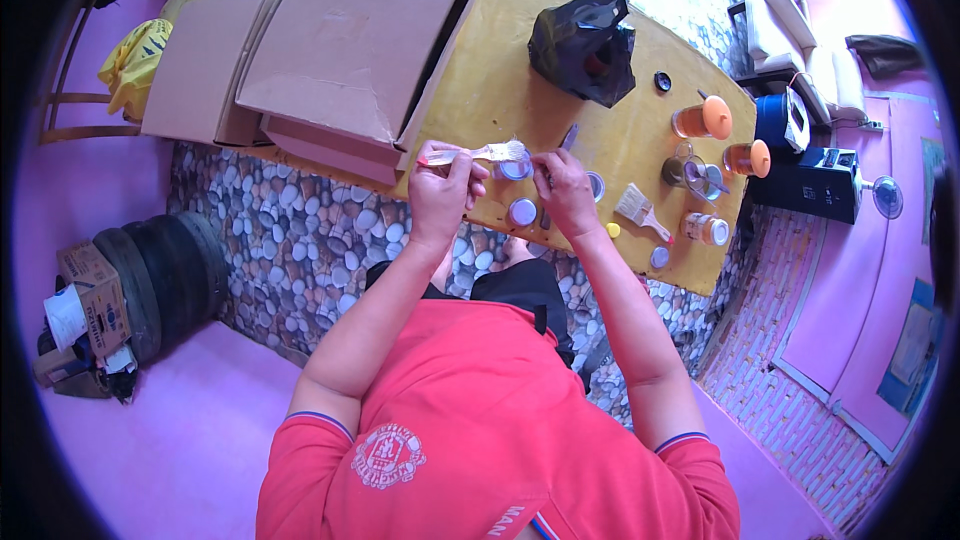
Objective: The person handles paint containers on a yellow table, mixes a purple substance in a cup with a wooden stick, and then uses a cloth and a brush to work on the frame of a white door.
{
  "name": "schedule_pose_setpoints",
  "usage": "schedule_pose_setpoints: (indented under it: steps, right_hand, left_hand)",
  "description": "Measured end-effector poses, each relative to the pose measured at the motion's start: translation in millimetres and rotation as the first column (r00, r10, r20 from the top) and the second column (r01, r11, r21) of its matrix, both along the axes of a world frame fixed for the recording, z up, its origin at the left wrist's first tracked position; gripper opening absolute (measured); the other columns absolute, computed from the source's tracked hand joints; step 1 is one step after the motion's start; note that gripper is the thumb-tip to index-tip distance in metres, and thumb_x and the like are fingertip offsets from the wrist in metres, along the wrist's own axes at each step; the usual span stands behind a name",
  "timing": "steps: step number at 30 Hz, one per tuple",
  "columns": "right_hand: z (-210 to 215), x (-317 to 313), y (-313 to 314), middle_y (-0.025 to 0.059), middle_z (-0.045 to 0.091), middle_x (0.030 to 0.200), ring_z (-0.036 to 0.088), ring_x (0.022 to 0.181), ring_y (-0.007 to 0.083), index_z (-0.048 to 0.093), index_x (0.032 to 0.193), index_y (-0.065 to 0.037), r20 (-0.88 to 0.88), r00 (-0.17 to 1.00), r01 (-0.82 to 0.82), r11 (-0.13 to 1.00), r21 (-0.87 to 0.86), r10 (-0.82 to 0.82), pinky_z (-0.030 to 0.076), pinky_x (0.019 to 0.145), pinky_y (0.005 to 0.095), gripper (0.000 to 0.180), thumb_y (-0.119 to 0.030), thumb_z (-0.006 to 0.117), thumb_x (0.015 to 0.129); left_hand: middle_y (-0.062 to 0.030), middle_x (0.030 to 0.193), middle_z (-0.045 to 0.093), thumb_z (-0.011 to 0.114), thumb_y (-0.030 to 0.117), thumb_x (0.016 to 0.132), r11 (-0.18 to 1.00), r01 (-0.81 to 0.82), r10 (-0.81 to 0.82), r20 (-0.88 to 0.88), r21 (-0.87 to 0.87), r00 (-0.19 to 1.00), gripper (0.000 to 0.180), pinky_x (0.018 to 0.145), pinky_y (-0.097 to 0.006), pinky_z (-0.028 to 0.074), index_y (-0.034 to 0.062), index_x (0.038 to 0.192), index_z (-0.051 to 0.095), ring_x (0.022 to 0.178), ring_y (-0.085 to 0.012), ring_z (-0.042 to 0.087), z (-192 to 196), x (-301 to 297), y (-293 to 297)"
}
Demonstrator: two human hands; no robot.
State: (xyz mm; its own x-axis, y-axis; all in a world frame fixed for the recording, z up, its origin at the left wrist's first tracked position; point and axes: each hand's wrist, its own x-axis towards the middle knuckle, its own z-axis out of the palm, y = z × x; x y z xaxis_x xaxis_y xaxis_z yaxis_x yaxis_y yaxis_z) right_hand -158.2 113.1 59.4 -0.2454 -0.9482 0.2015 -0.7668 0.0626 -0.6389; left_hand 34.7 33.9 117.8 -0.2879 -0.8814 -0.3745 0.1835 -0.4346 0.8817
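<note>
Red sleeves of our own shirt are filling the near edge, and from them both forearms are reaching up to the yellow table (480,90). We are closing our left hand (440,185) round the pale wooden handle of a small paintbrush (478,153), gripping it near the middle so that the light bristles are pointing right, toward the other hand. Our right hand (563,190) is curling its fingers at the bristle end, where it appears to be pinching the tuft or steadying a small round tin (516,169) just beneath; we cannot tell which. A second small tin (522,211), its metal lid shining, is lying just below and between the hands. To the right of the right hand a wider flat brush (640,209) is resting on the table, bristles away from us, with orange-capped jars (702,119) beyond it. Above the left hand, flattened brown cardboard boxes (340,45) are lying stacked, and a crumpled black plastic bag (585,48) is sitting above the right hand.
</note>
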Motion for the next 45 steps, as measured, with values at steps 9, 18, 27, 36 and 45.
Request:
schedule_pose_setpoints:
  steps: [9,18,27,36,45]
  right_hand:
    - [4,11,2,0.0153,0.062,0.089,0.062,0.084,0.0356,0.065,0.094,-0.003,-0.163,0.986,0.015,1.000,-0.011,-0.017,0.050,0.077,0.0446,0.011,-0.008,0.069,0.085]
    - [-2,14,-7,0.0142,0.061,0.090,0.061,0.085,0.0344,0.064,0.095,-0.003,-0.163,0.986,0.024,0.994,-0.103,-0.041,0.050,0.076,0.0445,0.012,-0.008,0.069,0.085]
    - [1,23,-3,0.0138,0.061,0.090,0.061,0.086,0.0337,0.065,0.096,-0.004,-0.123,0.992,-0.001,1.000,-0.021,-0.002,0.050,0.077,0.0433,0.014,-0.008,0.070,0.083]
    - [1,23,6,0.0143,0.061,0.090,0.061,0.085,0.0339,0.064,0.096,-0.004,-0.155,0.987,0.033,0.999,-0.002,-0.033,0.050,0.077,0.0441,0.012,-0.008,0.069,0.085]
    - [0,22,2,0.0143,0.061,0.090,0.061,0.084,0.0343,0.064,0.094,-0.003,-0.184,0.980,0.072,0.996,-0.045,-0.079,0.050,0.076,0.0449,0.011,-0.008,0.068,0.086]
  left_hand:
    - [-0.0098,0.076,0.068,0.057,0.012,0.101,1.000,-0.005,0.005,-0.013,-0.003,1.000,0.009,0.044,-0.024,0.046,0.0048,0.099,0.052,0.057,-0.0119,0.063,-1,2,1]
    - [-0.0099,0.077,0.068,0.057,0.012,0.101,1.000,-0.003,0.004,-0.027,0.007,1.000,0.009,0.045,-0.024,0.046,0.0048,0.099,0.053,0.057,-0.0120,0.063,0,1,1]
    - [-0.0105,0.077,0.068,0.056,0.012,0.101,1.000,0.000,0.000,-0.037,-0.007,0.999,0.009,0.045,-0.024,0.047,0.0043,0.099,0.052,0.057,-0.0123,0.063,0,3,-1]
    - [-0.0110,0.077,0.068,0.056,0.012,0.102,1.000,0.005,-0.005,-0.032,-0.006,0.999,0.009,0.045,-0.024,0.047,0.0046,0.100,0.052,0.058,-0.0127,0.064,-1,3,-3]
    - [-0.0118,0.077,0.068,0.055,0.012,0.102,1.000,0.013,-0.014,-0.047,-0.007,0.999,0.008,0.045,-0.024,0.047,0.0047,0.100,0.052,0.059,-0.0133,0.064,-1,2,-3]
